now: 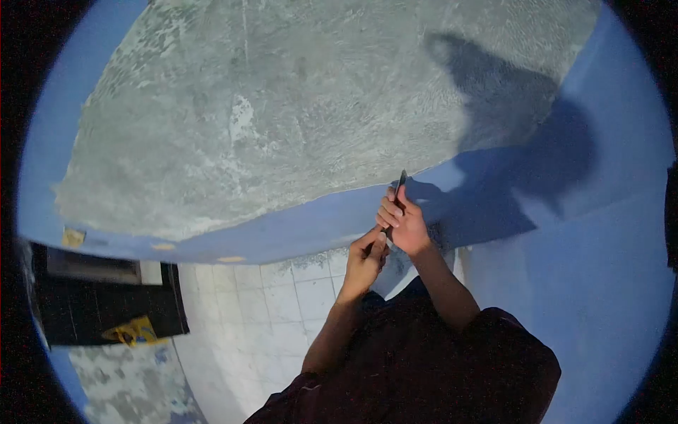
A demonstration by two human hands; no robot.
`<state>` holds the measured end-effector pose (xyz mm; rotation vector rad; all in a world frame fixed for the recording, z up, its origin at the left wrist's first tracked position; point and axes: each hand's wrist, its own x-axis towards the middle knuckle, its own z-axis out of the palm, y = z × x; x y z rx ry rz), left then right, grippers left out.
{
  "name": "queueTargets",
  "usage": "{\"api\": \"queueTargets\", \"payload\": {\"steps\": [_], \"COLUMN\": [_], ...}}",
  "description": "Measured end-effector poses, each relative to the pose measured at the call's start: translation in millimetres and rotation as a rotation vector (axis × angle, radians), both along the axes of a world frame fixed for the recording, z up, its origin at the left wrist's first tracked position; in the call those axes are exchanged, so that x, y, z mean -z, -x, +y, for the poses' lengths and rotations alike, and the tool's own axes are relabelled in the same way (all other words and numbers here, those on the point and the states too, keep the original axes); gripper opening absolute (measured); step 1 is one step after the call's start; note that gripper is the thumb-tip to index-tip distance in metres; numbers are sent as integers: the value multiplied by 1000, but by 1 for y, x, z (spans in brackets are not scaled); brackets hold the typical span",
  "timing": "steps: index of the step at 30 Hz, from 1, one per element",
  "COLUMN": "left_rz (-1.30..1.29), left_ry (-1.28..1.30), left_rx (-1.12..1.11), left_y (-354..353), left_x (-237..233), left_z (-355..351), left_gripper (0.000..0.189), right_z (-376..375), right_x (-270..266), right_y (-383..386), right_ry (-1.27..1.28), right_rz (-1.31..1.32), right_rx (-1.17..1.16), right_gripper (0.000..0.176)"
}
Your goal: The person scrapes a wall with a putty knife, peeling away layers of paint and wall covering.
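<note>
A slim dark tool point(402, 181) with a pointed tip stands nearly upright in front of the wall, at the lower edge of a grey plastered patch point(296, 113). My right hand point(407, 225) has its fingers wrapped round the tool. Just below and to the left, my left hand point(366, 266) is closed, thumb against fingers, around the lower end of the same tool. The two hands touch or nearly touch. Most of the tool's lower part is hidden by the fingers.
Blue painted wall point(593, 283) surrounds the grey patch, and my shadow falls across its right side. White floor tiles point(282, 297) lie below, with grey debris near the wall. A dark piece of furniture point(92, 304) with a yellow item point(138, 331) stands at the lower left.
</note>
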<state>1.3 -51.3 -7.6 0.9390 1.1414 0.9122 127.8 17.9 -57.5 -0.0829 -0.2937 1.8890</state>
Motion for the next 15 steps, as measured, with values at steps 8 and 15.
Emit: {"api": "queueTargets", "payload": {"steps": [8,15], "left_rz": [-53,32], "left_ry": [57,-16], "left_rx": [252,321], "left_y": [31,30], "left_x": [-6,-5], "left_z": [31,41], "left_gripper": [26,21], "right_z": [7,9], "right_x": [7,6], "right_y": [32,36], "right_ry": [-111,-141], "right_rz": [353,443], "right_rx": [181,246], "right_gripper": [35,36]}}
